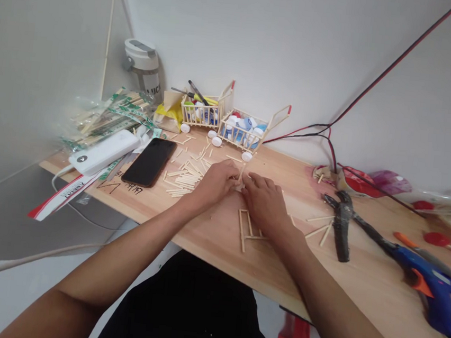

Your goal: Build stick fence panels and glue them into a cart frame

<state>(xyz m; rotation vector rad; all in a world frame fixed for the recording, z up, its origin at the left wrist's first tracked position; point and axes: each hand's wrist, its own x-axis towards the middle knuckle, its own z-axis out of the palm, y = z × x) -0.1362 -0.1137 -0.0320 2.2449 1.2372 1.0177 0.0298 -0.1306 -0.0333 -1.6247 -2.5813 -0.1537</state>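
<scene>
My left hand (217,181) and my right hand (263,200) meet at the middle of the wooden table (219,237), fingers pinched together around a short thin wooden stick (241,172) that stands up between them. A small frame of glued sticks (247,229) lies flat just in front of my right hand, partly under my wrist. A pile of cut wooden sticks (187,176) lies to the left of my left hand.
Two stick-built carts (245,128) with white cap wheels hold bottle caps by the wall. A black phone (149,160) and a white power bank (103,152) lie at left. Black pliers (342,223) and a blue glue gun (433,284) lie at right, with red and black wires (333,129) behind.
</scene>
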